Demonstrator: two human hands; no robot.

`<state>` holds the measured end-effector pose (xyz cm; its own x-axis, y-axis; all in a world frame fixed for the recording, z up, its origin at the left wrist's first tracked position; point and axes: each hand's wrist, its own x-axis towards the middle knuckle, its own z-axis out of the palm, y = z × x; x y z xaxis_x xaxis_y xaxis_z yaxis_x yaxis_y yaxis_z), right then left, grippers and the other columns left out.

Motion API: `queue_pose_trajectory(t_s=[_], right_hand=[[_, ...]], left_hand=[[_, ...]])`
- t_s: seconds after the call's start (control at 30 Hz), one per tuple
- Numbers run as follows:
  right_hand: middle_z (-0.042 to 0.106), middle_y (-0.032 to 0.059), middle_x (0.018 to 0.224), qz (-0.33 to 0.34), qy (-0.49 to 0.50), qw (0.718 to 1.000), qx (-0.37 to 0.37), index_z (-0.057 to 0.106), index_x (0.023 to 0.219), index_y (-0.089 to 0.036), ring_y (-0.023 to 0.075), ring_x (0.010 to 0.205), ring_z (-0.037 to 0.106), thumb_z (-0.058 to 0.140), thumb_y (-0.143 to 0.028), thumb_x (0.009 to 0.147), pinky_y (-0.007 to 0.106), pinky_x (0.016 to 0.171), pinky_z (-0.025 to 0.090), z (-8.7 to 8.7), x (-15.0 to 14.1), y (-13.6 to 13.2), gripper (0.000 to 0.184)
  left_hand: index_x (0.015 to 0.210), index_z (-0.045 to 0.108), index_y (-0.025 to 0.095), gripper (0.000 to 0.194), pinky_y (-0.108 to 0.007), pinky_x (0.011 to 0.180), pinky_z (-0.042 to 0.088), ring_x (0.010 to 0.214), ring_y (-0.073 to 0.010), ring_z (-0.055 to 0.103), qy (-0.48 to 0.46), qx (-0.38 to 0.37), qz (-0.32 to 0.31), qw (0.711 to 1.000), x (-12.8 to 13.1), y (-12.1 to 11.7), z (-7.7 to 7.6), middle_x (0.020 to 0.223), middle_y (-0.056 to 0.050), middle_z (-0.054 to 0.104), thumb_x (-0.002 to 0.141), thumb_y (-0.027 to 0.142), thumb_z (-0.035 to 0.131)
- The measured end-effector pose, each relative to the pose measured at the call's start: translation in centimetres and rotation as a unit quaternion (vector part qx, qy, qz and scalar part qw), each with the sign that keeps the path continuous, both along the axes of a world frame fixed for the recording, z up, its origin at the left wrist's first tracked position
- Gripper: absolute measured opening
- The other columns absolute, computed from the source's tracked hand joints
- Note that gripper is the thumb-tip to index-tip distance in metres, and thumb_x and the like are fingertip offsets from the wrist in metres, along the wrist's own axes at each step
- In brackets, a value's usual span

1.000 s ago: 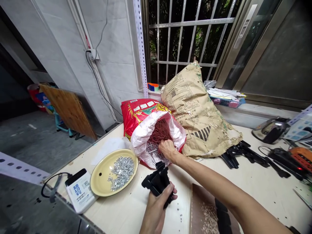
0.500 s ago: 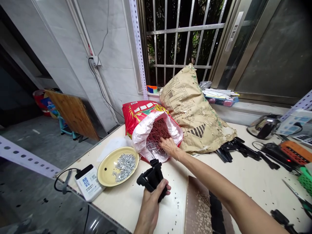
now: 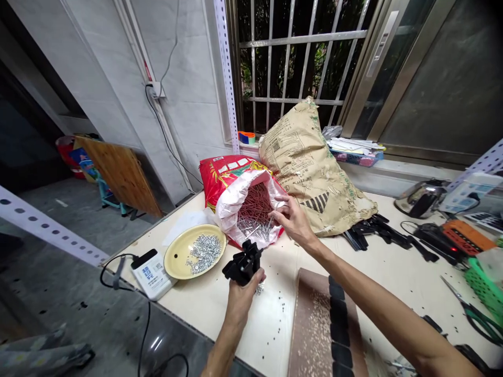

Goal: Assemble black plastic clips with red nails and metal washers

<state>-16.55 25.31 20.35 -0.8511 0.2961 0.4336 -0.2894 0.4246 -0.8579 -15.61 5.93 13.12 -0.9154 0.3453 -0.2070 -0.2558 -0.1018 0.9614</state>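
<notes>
My left hand point(image 3: 241, 298) is closed around a black plastic part point(image 3: 244, 264), which it holds upright above the table. My right hand point(image 3: 293, 219) is at the right side of a red bag's point(image 3: 223, 167) mouth, with thumb and forefinger apart and nothing visible between them. The bag lies on its side, its white lining point(image 3: 230, 201) folded outward. Inside are many long reddish-brown screws point(image 3: 255, 204), with silvery ones point(image 3: 253, 229) lower down. Left of the black part, a yellow oval dish point(image 3: 178, 267) holds small silvery metal pieces point(image 3: 206, 252), possibly nuts.
A large brown paper sack point(image 3: 310, 167) leans behind the bag. More black parts point(image 3: 377, 230) lie to the right. A brown board point(image 3: 310, 324) with black pieces is in front. Scissors point(image 3: 471, 311), a green basket point(image 3: 483, 285) and a white box point(image 3: 153, 277) sit near the table's sides.
My right hand has drawn back from the screws towards the bag's right rim, its fingers spreading. My left hand has raised the black part slightly and tilted it. The view has shifted a little.
</notes>
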Motion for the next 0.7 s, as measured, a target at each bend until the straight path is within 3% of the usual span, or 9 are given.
queue_pose_trajectory(t_s=[0.03, 0.13, 0.23, 0.37, 0.53, 0.63, 0.7], right_hand=[[0.061, -0.0009, 0.078, 0.011, 0.029, 0.999, -0.042, 0.037, 0.12, -0.019, 0.0117, 0.067, 0.06, 0.052, -0.031, 0.088, 0.025, 0.065, 0.049, 0.8, 1.2, -0.4, 0.038], [0.062, -0.0004, 0.079, -0.002, 0.056, 0.996, -0.066, 0.042, 0.112, -0.021, 0.0126, 0.071, 0.062, 0.057, -0.034, 0.086, 0.027, 0.069, 0.05, 2.1, 3.9, -1.7, 0.033], [0.064, 0.0008, 0.081, -0.022, 0.058, 0.996, -0.057, 0.043, 0.109, -0.021, 0.0137, 0.075, 0.063, 0.058, -0.035, 0.086, 0.028, 0.071, 0.05, 1.6, 4.8, -2.7, 0.031], [0.064, 0.0004, 0.081, 0.003, 0.018, 1.0, 0.006, 0.048, 0.109, -0.02, 0.0139, 0.076, 0.064, 0.059, -0.032, 0.086, 0.026, 0.071, 0.049, -0.3, 4.7, -3.5, 0.028], [0.065, 0.0027, 0.09, 0.051, 0.003, 0.995, 0.081, 0.061, 0.101, -0.019, 0.0142, 0.084, 0.061, 0.056, -0.029, 0.088, 0.027, 0.076, 0.048, -1.3, 4.6, -3.8, 0.017], [0.063, 0.0053, 0.099, 0.051, 0.014, 0.992, 0.114, 0.065, 0.099, -0.019, 0.0151, 0.093, 0.058, 0.047, -0.031, 0.093, 0.029, 0.081, 0.046, -1.2, 3.1, -2.7, 0.023], [0.061, 0.0065, 0.101, 0.027, 0.006, 0.984, 0.175, 0.065, 0.104, -0.019, 0.015, 0.094, 0.056, 0.044, -0.029, 0.095, 0.028, 0.081, 0.045, -1.7, 1.1, -1.7, 0.025]], left_hand=[[0.081, 0.067, 0.012, 0.035, -0.03, 0.069, 0.051, 0.07, -0.02, 0.064, 0.008, -0.007, -0.001, 1.0, -0.1, 0.1, 0.0, 0.073, -0.006, 0.068, 0.058, 0.035, 0.08], [0.084, 0.068, 0.014, 0.036, -0.031, 0.07, 0.05, 0.074, -0.0219, 0.064, 0.028, -0.009, -0.009, 1.0, 0.0, 0.8, 0.2, 0.077, -0.006, 0.069, 0.057, 0.034, 0.08], [0.084, 0.07, 0.015, 0.035, -0.033, 0.075, 0.049, 0.081, -0.0254, 0.064, 0.037, -0.033, -0.023, 0.999, 0.4, 1.3, 0.8, 0.08, -0.007, 0.071, 0.056, 0.033, 0.08], [0.081, 0.07, 0.015, 0.033, -0.035, 0.076, 0.049, 0.083, -0.0275, 0.064, 0.038, -0.062, -0.039, 0.997, 1.0, 1.4, 1.3, 0.078, -0.008, 0.071, 0.056, 0.034, 0.08], [0.086, 0.069, 0.014, 0.037, -0.033, 0.077, 0.049, 0.084, -0.0266, 0.065, 0.029, -0.026, -0.02, 0.999, 0.9, 1.1, 0.8, 0.084, -0.01, 0.071, 0.057, 0.033, 0.08], [0.086, 0.07, 0.014, 0.04, -0.031, 0.072, 0.05, 0.082, -0.0262, 0.065, 0.025, -0.034, 0.002, 0.999, 0.6, 0.3, 0.5, 0.085, -0.01, 0.071, 0.053, 0.033, 0.083], [0.083, 0.071, 0.016, 0.039, -0.031, 0.07, 0.05, 0.08, -0.0258, 0.065, 0.041, -0.061, 0.032, 0.997, 0.6, -0.3, 0.7, 0.082, -0.008, 0.071, 0.051, 0.034, 0.083]])
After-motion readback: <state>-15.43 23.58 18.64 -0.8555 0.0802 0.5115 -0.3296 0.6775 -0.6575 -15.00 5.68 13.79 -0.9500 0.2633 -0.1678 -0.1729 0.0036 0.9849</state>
